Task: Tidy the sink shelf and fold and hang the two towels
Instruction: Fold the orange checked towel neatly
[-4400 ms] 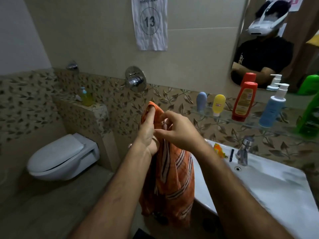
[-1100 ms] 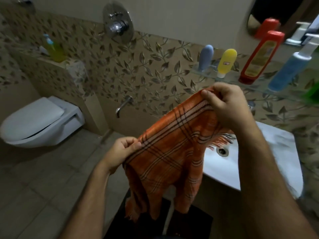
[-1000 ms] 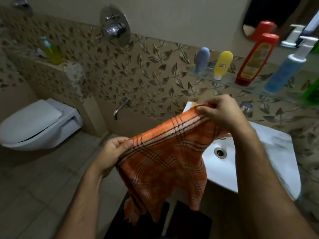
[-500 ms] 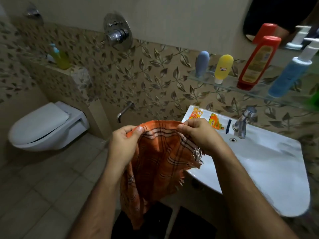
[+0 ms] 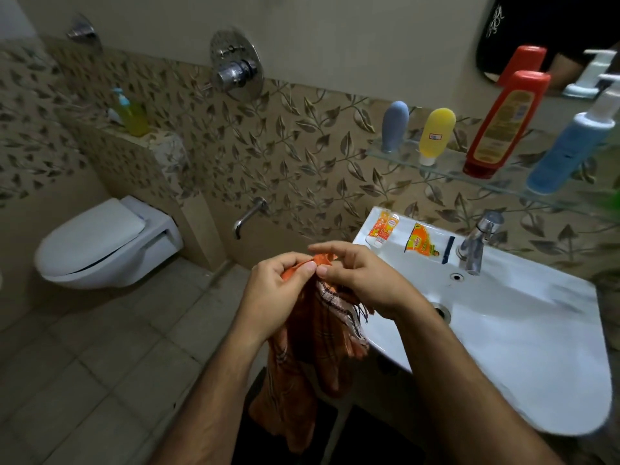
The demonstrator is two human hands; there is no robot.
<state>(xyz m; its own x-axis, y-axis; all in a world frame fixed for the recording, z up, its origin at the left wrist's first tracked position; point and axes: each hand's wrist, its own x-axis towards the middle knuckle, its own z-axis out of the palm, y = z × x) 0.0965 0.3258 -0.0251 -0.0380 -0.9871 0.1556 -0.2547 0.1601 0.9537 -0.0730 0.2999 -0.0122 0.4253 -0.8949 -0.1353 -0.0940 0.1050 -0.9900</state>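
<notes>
A: What step is this?
B: Folding, I think. The orange towel [image 5: 312, 347] hangs in the lower middle of the frame, just left of the sink [image 5: 503, 330].
A: Hands?
B: Left hand [image 5: 275, 290] pinches the top corner w/ curled fingers. Right hand [image 5: 355, 280] pinches the cloth right beside it; some fingers are lifted.
A: Next move?
B: Prob. line up the corners neatly, then find a place to hang it. No rail in view.
A: What's on the glass shelf [image 5: 446, 166]?
B: At the right: grey tube [image 5: 395, 126], yellow tube [image 5: 436, 134], red bottle [image 5: 503, 125], blue pump bottle [image 5: 570, 149]. All standing.
A: And the sink?
B: Two small packets [image 5: 382, 228] [image 5: 424, 243] lie on its back rim, left of the tap [image 5: 476, 243]. Basin looks bare.
</notes>
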